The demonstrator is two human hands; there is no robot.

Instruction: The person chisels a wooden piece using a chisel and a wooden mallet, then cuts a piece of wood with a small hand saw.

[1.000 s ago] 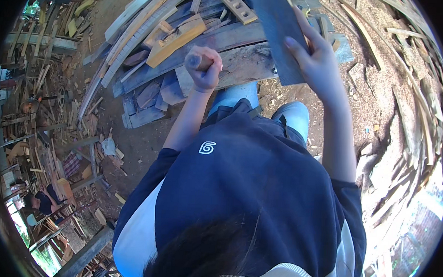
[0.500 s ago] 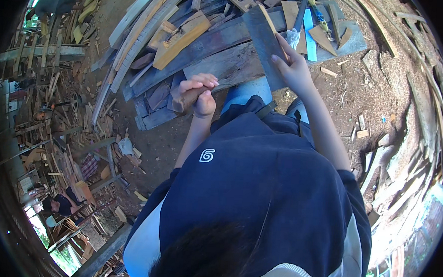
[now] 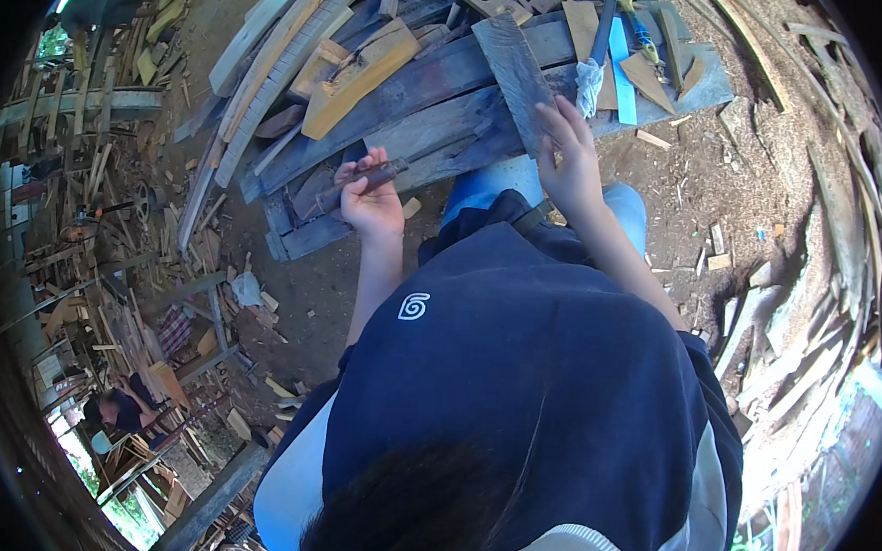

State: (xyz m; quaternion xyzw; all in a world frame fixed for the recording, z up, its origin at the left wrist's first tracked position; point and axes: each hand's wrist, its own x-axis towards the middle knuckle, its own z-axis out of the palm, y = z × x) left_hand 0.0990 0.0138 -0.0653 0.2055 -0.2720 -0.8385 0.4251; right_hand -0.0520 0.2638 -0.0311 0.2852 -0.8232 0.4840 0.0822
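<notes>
One brown handle (image 3: 378,175) sits in the curled left hand (image 3: 373,210); the right hand (image 3: 570,171) spreads empty at a grey board's (image 3: 511,72) edge.

From the wearer's head (image 3: 389,512), a steep downward view is taken through a fisheye lens; the torso (image 3: 515,379) is framed close, toward six o'clock, both hands (image 3: 373,210) (image 3: 571,168) between ten and two, the worktop (image 3: 441,81) beyond, toward twelve.

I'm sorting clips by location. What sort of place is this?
Probably a rustic carpentry workshop: a yellowish wood block lies on a plank platform, long boards lie alongside, and wood scraps litter the dirt ground.
</notes>
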